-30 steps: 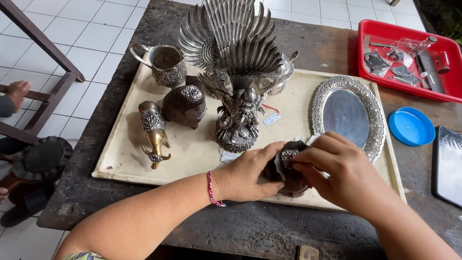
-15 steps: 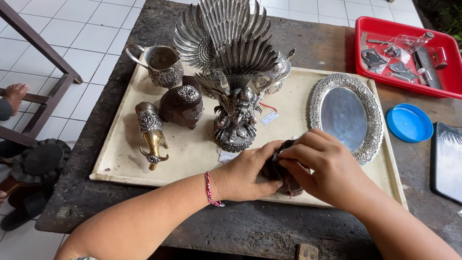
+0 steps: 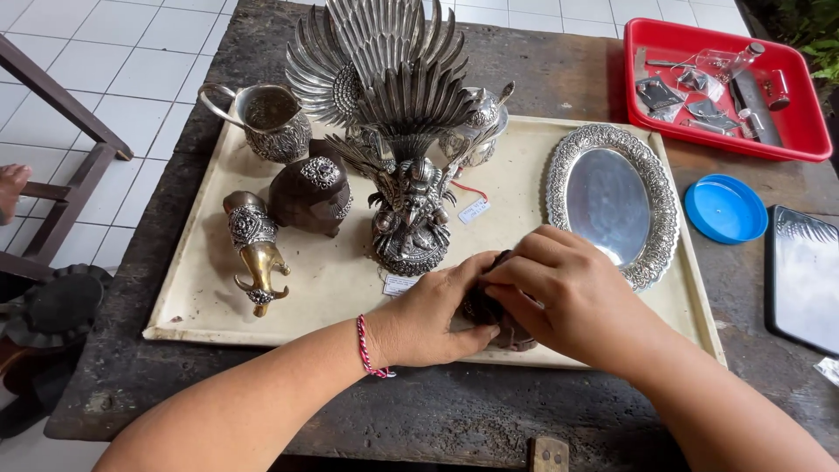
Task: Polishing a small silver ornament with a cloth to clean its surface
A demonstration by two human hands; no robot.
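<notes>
Head view: hands (image 3: 498, 306) cup dark object (image 3: 489, 310) at tray's (image 3: 201, 297) near edge.

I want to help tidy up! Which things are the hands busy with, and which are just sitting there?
Busy with: left hand and right hand hold a small dark piece.

Just sitting: winged statue, oval silver tray, jug, blue lid, red tray.

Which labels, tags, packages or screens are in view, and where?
Price tag: on the cream tray right of the winged statue, small white slip on red string.
Paper label: at the statue's base, by the left hand, small white slip.
Clear packets: in the red tray, top right.
No screens.
</notes>
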